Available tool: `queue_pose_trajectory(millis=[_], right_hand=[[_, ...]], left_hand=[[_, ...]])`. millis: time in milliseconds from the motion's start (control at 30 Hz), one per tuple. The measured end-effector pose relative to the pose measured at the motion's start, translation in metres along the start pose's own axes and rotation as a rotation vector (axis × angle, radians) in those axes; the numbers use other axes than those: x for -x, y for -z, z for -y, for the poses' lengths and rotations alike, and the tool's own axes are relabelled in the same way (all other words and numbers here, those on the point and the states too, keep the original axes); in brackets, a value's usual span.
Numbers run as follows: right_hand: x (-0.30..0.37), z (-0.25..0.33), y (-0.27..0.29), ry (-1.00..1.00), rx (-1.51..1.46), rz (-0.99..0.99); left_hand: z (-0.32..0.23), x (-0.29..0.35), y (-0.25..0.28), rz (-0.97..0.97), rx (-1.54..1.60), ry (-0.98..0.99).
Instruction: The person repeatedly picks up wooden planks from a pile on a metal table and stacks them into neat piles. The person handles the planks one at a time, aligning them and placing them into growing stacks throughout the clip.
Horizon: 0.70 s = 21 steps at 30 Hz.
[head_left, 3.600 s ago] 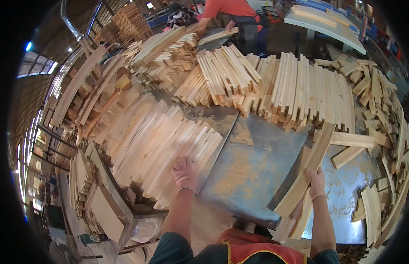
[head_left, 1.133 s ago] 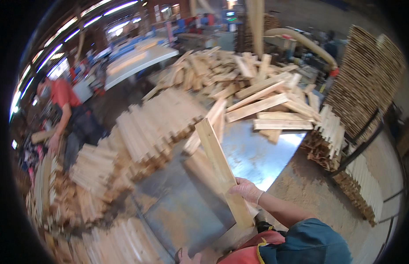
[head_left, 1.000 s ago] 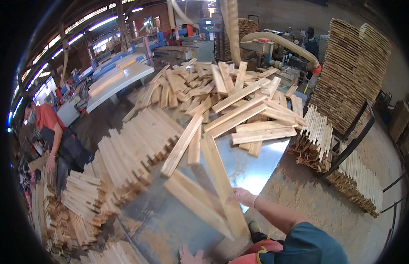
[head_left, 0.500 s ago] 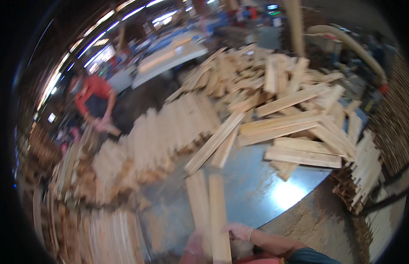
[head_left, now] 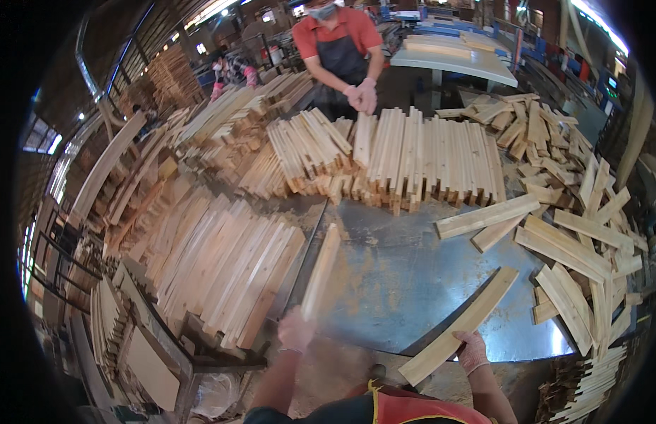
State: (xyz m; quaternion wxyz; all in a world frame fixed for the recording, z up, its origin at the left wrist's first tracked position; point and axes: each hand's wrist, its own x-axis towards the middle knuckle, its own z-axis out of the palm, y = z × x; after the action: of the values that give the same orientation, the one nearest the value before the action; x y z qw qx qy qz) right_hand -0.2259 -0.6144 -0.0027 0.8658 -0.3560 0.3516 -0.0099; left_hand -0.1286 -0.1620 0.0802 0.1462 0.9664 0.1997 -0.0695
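My left hand (head_left: 297, 331), gloved and slightly blurred, is closed round the lower end of a narrow wooden board (head_left: 321, 272) that points away from me. Close by on its left lies a neat row of boards (head_left: 222, 272). To the right, my gloved right hand (head_left: 473, 351) grips a longer, pale wooden board (head_left: 463, 325) by its edge, tilted up to the right over the table's near edge. Beneath both boards is the metal tabletop (head_left: 391, 272), dusted with sawdust.
Across the table a co-worker (head_left: 338, 53) in a red shirt and dark apron touches a row of stacked boards (head_left: 434, 159). Loose boards (head_left: 575, 240) lie in a heap at the right. A metal frame (head_left: 186, 367) stands at the near left.
The view has swung left. The two boards, side by side before, are now apart, one in each hand. The left one has moved toward the row of boards.
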Motion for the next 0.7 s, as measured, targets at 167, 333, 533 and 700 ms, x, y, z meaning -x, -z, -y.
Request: queue_pose_trajectory(millis=[167,333,533,700], right_hand=[[0.018,-0.025,-0.021,0.020,0.195,-0.003],[0.029,-0.024,-0.022,0.073,0.164,-0.015],[0.096,0.049,-0.012,0.348,0.109,-0.157],[0.126,0.064,0.072,0.440,0.202,-0.370]], left_hand=[[0.153,-0.061,-0.027,-0.395,-0.438,-0.179],[0.125,-0.068,-0.001,-0.426,-0.462,-0.234],[-0.039,-0.010,-0.020,0.122,-0.313,-0.629],[-0.139,0.055,-0.064,0.297,-0.110,-1.049]])
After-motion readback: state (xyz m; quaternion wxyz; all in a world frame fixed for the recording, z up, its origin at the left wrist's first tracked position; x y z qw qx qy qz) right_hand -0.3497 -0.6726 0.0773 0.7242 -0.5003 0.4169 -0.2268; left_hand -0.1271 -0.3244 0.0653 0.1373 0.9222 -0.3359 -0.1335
